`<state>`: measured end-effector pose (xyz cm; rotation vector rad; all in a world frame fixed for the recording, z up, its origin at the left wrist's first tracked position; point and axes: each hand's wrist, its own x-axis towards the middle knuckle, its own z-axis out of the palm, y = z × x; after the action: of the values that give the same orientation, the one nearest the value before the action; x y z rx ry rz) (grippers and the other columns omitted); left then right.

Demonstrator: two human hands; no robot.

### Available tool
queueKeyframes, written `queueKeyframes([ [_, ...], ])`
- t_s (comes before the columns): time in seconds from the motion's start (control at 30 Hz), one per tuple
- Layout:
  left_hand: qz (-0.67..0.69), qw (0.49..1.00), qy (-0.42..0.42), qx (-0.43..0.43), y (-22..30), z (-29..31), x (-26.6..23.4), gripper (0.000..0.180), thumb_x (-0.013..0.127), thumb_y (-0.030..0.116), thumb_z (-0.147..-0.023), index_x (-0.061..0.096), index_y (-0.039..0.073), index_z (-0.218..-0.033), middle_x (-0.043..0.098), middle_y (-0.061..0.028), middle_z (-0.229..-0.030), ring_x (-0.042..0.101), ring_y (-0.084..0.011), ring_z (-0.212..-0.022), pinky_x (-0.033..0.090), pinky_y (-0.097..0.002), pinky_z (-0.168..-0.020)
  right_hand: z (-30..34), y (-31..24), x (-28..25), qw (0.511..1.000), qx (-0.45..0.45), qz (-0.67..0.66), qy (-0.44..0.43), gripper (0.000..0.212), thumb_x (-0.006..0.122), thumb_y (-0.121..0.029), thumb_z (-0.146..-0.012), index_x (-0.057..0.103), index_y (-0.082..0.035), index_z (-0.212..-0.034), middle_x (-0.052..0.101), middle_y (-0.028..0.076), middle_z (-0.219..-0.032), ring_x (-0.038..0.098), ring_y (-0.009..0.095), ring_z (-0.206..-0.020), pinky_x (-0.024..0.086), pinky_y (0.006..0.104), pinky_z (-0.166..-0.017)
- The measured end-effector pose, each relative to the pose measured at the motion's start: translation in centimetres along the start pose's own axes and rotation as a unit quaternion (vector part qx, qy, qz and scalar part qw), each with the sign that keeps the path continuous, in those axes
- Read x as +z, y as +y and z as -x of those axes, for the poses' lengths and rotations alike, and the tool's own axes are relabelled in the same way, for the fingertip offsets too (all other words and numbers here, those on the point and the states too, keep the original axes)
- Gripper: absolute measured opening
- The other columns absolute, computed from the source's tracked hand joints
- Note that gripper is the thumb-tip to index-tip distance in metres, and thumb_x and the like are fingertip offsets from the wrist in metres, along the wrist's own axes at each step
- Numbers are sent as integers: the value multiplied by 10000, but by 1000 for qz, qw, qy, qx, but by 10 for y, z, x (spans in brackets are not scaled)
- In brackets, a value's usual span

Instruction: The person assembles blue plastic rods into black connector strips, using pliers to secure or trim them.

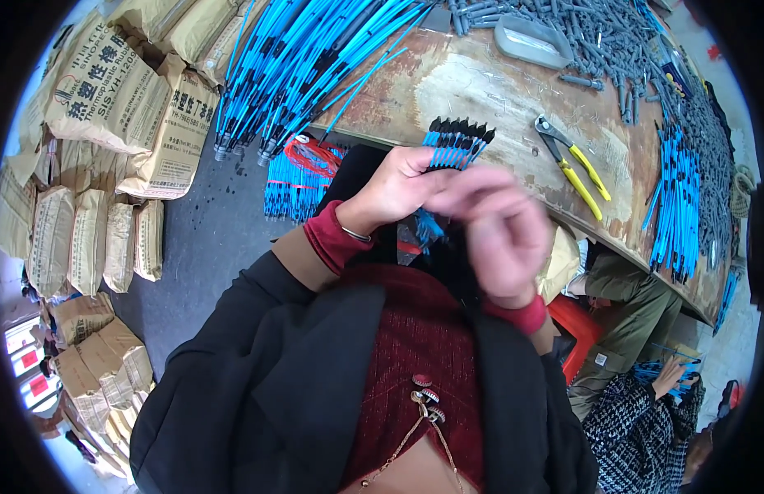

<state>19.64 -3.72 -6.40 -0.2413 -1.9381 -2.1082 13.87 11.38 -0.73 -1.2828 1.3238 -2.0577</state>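
My left hand [398,188] is closed around a small bundle of thin blue rods [460,144] with black tips, held upright near the table's front edge. The tips fan out above the fingers, with the lower part of the bundle hidden by my hands. Close beside it on the right is my right hand [507,235], its fingers curled but smeared by motion. Whether those fingers hold anything is not visible. Blue strands [429,226] show below the hands. On the worn wooden table [472,90], cutting pliers [578,187] with yellow handles lie beyond my right hand.
Long blue rods [316,66] are heaped at the far left; a grey parts pile [587,20] surrounds a clear tray [513,53]. More blue rods [678,206] lie right. Paper sacks [102,90] stand left. Another person's hand [668,377] touches blue rods at lower right.
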Motion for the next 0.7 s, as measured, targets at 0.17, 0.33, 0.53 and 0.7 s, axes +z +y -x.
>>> queueKeyframes([
  [0.17, 79, 986, 75, -123, 7, -4, 7, 211, 560, 52, -881, 587, -7, -1082, 655, -101, -974, 624, -171, -916, 491, -304, -833, -15, -27, -30, 952, 24, 276, 131, 82, 543, 61, -825, 538, 29, -900, 527, 138, -968, 546, 170, -795, 485, 285, -707],
  [0.33, 145, 970, 97, -166, 13, -9, 8, 217, 562, 62, -884, 579, -9, -1088, 654, -109, -971, 625, -175, -910, 495, -302, -823, -21, -21, -31, 879, -40, 468, 79, 161, 565, 87, -799, 609, 22, -940, 515, 94, -915, 522, 165, -775, 441, 252, -664],
  [0.53, 144, 969, 96, -176, 15, -11, 7, 209, 555, 54, -889, 578, -13, -1086, 653, -96, -959, 624, -158, -901, 499, -281, -804, -23, -16, -31, 866, -40, 490, 88, 220, 573, 98, -790, 636, 6, -980, 515, 83, -879, 523, 176, -763, 432, 248, -654],
  [0.7, 145, 972, 90, -163, 13, -10, 5, 205, 557, 55, -889, 580, -12, -1081, 653, -93, -950, 624, -155, -898, 500, -281, -800, -26, -15, -32, 858, -37, 505, 85, 213, 582, 96, -786, 639, 6, -969, 516, 80, -871, 524, 171, -755, 434, 250, -651],
])
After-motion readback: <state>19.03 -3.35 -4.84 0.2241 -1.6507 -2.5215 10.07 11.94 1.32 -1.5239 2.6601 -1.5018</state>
